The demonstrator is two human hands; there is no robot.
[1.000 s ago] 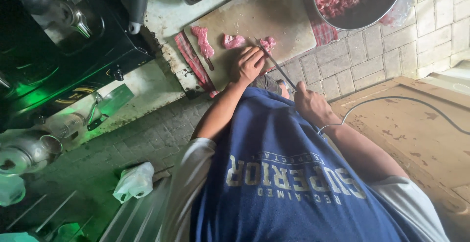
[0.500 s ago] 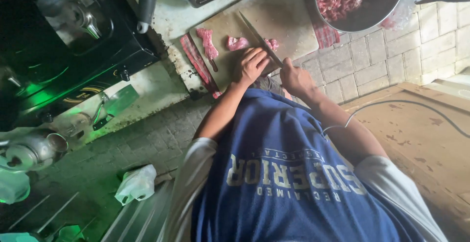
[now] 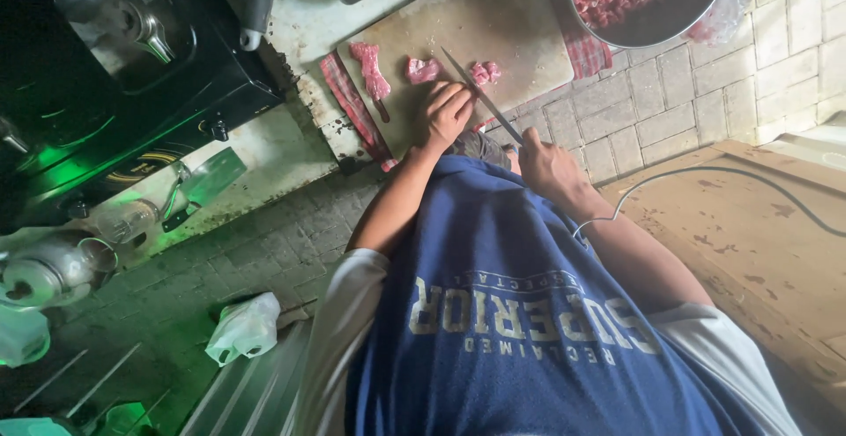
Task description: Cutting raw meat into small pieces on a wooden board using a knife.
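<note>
A wooden cutting board (image 3: 511, 13) lies ahead of me with a long strip of raw meat (image 3: 372, 67) and two small chunks (image 3: 423, 70) (image 3: 485, 72). My left hand (image 3: 445, 114) rests knuckles-up on the board's near edge with its fingers curled; what lies under them is hidden. My right hand (image 3: 551, 167) grips the handle of a long thin knife (image 3: 480, 92). The blade slants across the board, its tip between the two chunks and its edge just beside my left fingers.
A metal bowl (image 3: 696, 13) of cut raw meat sits at the back right. A red checked cloth (image 3: 348, 101) pokes out under the board. A black machine (image 3: 132, 57) stands to the left, a white bag (image 3: 242, 330) lies on the paved floor, and a cable (image 3: 705, 176) crosses a brown board at the right.
My right hand has moved up and to the left, swinging the knife blade over the board between the meat chunks. My left hand stays at the board's near edge.
</note>
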